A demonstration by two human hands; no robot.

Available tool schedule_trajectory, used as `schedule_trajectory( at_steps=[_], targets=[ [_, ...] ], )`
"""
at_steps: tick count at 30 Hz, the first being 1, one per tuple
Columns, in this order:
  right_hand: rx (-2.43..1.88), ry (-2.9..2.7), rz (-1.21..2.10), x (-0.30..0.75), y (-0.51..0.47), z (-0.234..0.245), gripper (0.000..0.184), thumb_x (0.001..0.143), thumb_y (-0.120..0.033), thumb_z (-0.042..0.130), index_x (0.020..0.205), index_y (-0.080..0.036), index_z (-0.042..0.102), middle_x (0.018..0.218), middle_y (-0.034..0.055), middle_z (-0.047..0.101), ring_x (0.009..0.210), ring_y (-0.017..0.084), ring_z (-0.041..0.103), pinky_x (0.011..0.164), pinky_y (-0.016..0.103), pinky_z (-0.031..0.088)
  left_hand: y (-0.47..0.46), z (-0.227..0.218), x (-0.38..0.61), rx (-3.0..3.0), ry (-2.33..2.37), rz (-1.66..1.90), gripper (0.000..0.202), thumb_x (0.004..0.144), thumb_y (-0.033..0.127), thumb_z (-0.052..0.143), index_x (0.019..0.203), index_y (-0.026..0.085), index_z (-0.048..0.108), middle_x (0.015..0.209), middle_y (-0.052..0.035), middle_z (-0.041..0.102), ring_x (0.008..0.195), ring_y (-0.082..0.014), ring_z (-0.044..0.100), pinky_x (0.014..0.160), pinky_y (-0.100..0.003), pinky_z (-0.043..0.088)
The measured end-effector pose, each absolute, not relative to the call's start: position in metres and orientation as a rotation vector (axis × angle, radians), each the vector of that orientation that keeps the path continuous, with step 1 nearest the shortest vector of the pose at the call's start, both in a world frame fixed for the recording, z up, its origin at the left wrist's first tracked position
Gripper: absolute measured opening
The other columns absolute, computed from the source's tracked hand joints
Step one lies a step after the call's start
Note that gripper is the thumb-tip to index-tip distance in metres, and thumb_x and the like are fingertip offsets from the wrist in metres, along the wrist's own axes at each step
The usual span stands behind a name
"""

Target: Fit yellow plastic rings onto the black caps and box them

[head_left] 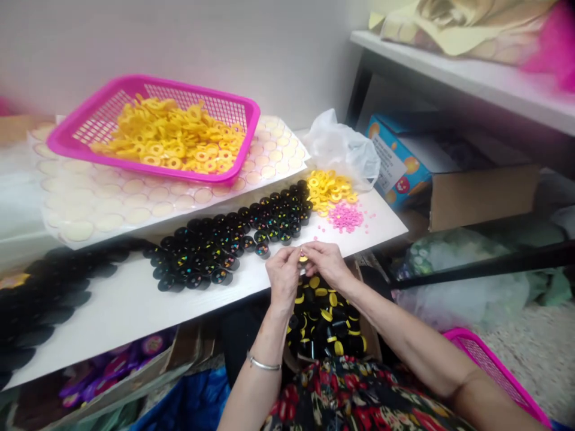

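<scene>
Just past the table's front edge, my left hand [284, 274] and my right hand [327, 262] meet fingertip to fingertip. Both are closed in a pinch on a small yellow ring [303, 259], partly covered by the fingers. A pink speck seems to show at the fingertips, too small to make out. Beyond my right hand lie a pile of pink beads [345, 216] and a heap of yellow rings [330, 190]. Beneath my hands, a box on my lap holds many black containers with yellow caps [327, 314].
Rows of open black cups [215, 245] with colourful bits inside stand along the white table [130, 311]. Behind them sits a pink basket [179, 173] of yellow rings. A clear plastic bag [341, 146], an open carton [480, 197] and a shelf [471, 81] are at right.
</scene>
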State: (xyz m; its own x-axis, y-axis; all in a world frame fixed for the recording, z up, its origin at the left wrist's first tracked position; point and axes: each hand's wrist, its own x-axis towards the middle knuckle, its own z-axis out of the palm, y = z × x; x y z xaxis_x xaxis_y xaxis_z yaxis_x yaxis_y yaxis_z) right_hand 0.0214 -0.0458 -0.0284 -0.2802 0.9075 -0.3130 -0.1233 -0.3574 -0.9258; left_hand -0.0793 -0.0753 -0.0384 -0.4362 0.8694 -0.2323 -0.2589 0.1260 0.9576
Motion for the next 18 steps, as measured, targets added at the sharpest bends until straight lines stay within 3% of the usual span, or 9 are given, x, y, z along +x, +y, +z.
schedule_trajectory(
  at_steps=[5,13,18],
  targets=[
    [-1.188,-1.068,1.787,0.023,-0.045,-0.029,0.027,0.071,-0.038,0.060,0.079,-0.013,0.065,0.058,0.0002,0.061,0.043,0.006,0.053,0.041,0.017,0.048,-0.074,-0.035,-0.083,0.588,1.398,1.431,0.029,0.060,0.036,0.071,0.074,0.012,0.065,0.049,0.0044,0.054,0.039,-0.0044,0.041,0.038,-0.016,0.028],
    [-1.293,-1.097,1.671,0.016,-0.036,-0.025,0.013,0.065,-0.027,0.061,0.068,-0.014,0.060,0.049,-0.0029,0.056,0.036,0.006,0.048,0.032,0.016,0.039,-0.068,-0.031,-0.082,0.628,1.432,1.438,0.022,0.058,0.029,0.069,0.067,0.010,0.062,0.043,0.0054,0.047,0.035,-0.0030,0.036,0.035,-0.016,0.021],
    [-1.205,-1.026,1.764,0.025,-0.042,-0.022,0.021,0.068,-0.034,0.063,0.069,-0.013,0.062,0.049,-0.0027,0.055,0.037,0.006,0.047,0.035,0.018,0.041,-0.079,-0.032,-0.089,0.828,1.344,1.358,0.035,0.064,0.040,0.069,0.084,0.011,0.066,0.055,0.0031,0.053,0.045,-0.0047,0.041,0.041,-0.017,0.030]
  ],
)
